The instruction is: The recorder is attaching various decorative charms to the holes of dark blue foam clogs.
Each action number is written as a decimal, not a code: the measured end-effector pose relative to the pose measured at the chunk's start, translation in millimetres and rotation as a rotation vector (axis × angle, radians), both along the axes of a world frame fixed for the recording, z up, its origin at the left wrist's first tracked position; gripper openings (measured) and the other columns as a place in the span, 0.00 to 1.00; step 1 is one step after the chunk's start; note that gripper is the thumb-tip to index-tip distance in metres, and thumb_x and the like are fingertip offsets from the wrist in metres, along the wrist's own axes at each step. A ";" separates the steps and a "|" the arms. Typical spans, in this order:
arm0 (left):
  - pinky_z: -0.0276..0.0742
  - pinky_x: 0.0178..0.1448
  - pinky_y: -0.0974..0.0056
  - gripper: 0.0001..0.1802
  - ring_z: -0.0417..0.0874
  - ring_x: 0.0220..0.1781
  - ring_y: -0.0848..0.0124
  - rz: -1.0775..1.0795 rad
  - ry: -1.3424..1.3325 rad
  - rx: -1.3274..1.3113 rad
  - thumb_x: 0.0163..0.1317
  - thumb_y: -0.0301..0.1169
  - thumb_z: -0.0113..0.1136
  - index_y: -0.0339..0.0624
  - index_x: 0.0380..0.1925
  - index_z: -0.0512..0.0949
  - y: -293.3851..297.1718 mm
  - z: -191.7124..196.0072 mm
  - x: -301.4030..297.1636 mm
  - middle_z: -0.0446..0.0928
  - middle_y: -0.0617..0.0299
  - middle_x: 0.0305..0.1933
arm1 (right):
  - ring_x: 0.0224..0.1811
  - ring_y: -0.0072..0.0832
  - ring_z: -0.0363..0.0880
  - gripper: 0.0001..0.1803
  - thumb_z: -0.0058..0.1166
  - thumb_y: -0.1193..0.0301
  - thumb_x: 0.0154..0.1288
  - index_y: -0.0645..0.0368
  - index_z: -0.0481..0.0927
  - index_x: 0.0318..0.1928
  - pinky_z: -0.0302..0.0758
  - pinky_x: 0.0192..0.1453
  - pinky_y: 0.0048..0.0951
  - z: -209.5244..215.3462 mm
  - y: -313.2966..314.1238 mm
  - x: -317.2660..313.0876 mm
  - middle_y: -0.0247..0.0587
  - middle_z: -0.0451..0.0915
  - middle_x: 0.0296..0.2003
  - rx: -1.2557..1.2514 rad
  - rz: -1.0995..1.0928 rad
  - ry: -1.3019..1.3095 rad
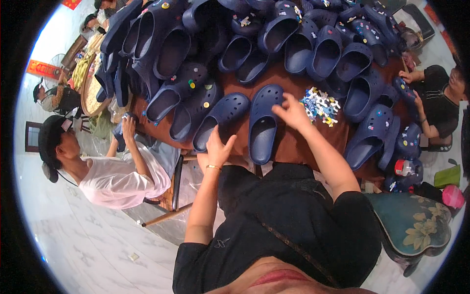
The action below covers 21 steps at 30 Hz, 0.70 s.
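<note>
A navy clog point(263, 134) lies in front of me on the brown tabletop, toe pointing away, its top dotted with holes. My right hand point(293, 112) is at its right side near the toe, fingers bent and a little apart; nothing shows in them. Left of it lies a second navy clog point(227, 109), tilted with its toe to the right. At its heel is my left hand point(219, 148), thumb and fingers spread; whether it touches the clog I cannot tell. Beyond my right hand is a pile of small white, blue and yellow charms point(320, 105).
Many navy clogs point(325, 51), some with charms, are heaped along the table's far side. A person in a white shirt point(122, 176) holds a clog at the left. Another in black point(438, 98) handles one at the right. A cushioned chair point(416, 225) stands right of me.
</note>
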<state>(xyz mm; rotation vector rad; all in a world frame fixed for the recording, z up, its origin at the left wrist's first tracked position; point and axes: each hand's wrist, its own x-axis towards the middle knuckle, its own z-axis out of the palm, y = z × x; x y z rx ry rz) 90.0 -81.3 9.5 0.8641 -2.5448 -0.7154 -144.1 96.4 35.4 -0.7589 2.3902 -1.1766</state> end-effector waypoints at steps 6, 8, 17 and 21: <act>0.61 0.63 0.56 0.51 0.65 0.60 0.47 -0.042 -0.014 0.120 0.44 0.49 0.67 0.22 0.57 0.57 24.9 12.0 -31.8 0.64 0.33 0.57 | 0.37 0.44 0.80 0.36 0.57 0.50 0.50 0.71 0.70 0.48 0.74 0.43 0.36 5.9 -60.8 -136.1 0.54 0.79 0.31 -0.158 -0.334 0.214; 0.66 0.55 0.53 0.43 0.69 0.53 0.45 -0.122 0.005 0.062 0.41 0.49 0.68 0.24 0.47 0.65 41.4 20.8 -48.7 0.70 0.37 0.48 | 0.28 0.37 0.80 0.34 0.55 0.53 0.53 0.72 0.69 0.50 0.75 0.34 0.32 7.1 -73.8 -177.5 0.52 0.79 0.28 -0.113 -0.424 0.201; 0.70 0.44 0.54 0.16 0.72 0.40 0.51 0.014 0.057 -0.168 0.48 0.36 0.60 0.35 0.31 0.71 58.1 -9.2 -65.5 0.73 0.48 0.33 | 0.18 0.35 0.77 0.26 0.49 0.50 0.54 0.64 0.77 0.19 0.74 0.30 0.34 -2.3 -104.5 -262.6 0.43 0.76 0.14 0.098 -0.537 0.246; 0.72 0.44 0.55 0.11 0.73 0.40 0.54 0.003 0.055 -0.089 0.51 0.33 0.56 0.37 0.30 0.71 45.4 -5.6 -38.0 0.73 0.51 0.33 | 0.38 0.46 0.79 0.25 0.43 0.55 0.54 0.69 0.80 0.32 0.71 0.46 0.41 27.8 -113.1 -219.3 0.55 0.80 0.29 0.235 -0.358 0.165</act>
